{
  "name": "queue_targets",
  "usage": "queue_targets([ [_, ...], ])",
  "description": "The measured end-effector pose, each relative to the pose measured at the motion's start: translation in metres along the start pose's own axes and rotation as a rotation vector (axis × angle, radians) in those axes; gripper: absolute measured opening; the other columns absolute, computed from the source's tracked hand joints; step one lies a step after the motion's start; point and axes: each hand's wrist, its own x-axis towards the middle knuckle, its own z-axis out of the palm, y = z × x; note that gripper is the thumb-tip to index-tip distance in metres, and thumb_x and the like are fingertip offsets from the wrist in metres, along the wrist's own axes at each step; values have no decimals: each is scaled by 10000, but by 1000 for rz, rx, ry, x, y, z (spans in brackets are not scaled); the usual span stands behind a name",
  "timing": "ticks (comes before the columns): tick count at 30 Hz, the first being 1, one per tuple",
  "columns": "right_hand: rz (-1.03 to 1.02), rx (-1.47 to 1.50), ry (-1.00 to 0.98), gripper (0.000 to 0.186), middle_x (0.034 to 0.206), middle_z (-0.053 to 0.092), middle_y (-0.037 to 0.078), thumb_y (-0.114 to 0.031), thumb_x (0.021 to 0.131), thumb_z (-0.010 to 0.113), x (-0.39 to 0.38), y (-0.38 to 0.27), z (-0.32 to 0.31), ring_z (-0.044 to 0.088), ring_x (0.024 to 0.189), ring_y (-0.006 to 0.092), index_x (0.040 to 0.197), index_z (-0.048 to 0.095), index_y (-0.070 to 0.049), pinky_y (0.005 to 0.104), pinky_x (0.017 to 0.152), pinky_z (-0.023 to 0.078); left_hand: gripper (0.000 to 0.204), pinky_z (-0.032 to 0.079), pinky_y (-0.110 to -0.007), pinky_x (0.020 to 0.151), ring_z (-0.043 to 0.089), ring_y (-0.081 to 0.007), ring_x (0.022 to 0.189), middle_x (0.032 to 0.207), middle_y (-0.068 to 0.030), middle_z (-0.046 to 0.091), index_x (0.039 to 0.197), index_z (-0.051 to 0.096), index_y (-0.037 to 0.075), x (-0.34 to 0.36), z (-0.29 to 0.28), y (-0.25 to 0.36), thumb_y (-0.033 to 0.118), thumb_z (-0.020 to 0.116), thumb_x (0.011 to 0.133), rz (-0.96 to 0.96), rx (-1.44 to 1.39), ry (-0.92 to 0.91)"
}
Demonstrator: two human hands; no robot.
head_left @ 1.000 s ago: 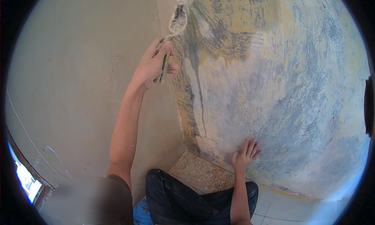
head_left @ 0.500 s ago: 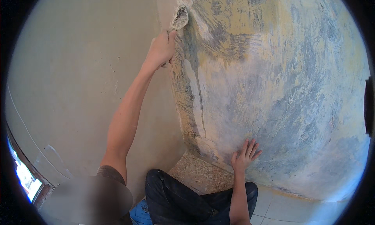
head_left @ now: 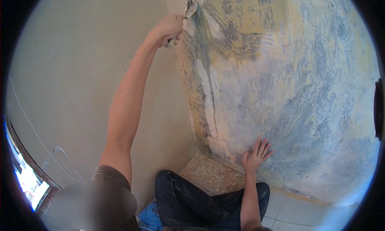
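My left hand [head_left: 169, 30] is raised high in the wall corner, fingers closed round the handle of a scraper [head_left: 189, 6]. Its narrow blade is crusted with pale, dark-flecked plaster and meets the upper corner beside streaks of fresh white filler; whether it presses on the surface is unclear. The right-hand wall [head_left: 296, 90] is mottled with yellow, grey and white patches; the left-hand wall [head_left: 68, 70] is smooth beige. My right hand [head_left: 256, 155] lies on the lower mottled wall with its fingers spread.
My crossed legs [head_left: 180, 195] in dark trousers sit at the wall's foot, beside crumbled debris [head_left: 204, 171] in the corner. A blue item [head_left: 148, 215] lies under them. Grey floor tiles [head_left: 292, 211] show at lower right. A bright framed opening [head_left: 30, 179] is at far lower left.
My left hand and the scraper have moved up and slightly right along the corner, and that hand has turned so its back shows. My right hand keeps its place on the wall.
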Motion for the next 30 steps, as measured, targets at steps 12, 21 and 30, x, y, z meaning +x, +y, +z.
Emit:
queue_targets([
  [12, 8, 2, -23, 756, 1629, 270, 172, -183, 790, 531, 1, 0, -1, 140, 1530, 393, 1526, 402, -68, 661, 1195, 25, 410, 447, -378, 455, 534, -170, 578, 699, -84, 488, 904, 492, -14, 28, 14, -21, 335, 339, 1057, 109, 136, 51],
  [21, -34, -20, -19, 711, 1625, 280, 169, -193, 822, 524, -10, 8, 5, 148, 1529, 390, 1517, 422, -79, 662, 1196, 39, 415, 463, -359, 481, 538, -153, 575, 724, -33, 485, 986, 515, -14, 48, -16, -16, 375, 393, 1064, 81, 19, 178],
  [30, -45, -37, -10, 779, 1643, 240, 167, -152, 786, 553, -5, 10, 2, 108, 1541, 375, 1542, 379, -83, 632, 1209, 18, 506, 505, -464, 579, 653, -342, 542, 693, -235, 626, 994, 542, -105, -30, 54, -46, 376, 405, 1069, 187, 47, 257],
])
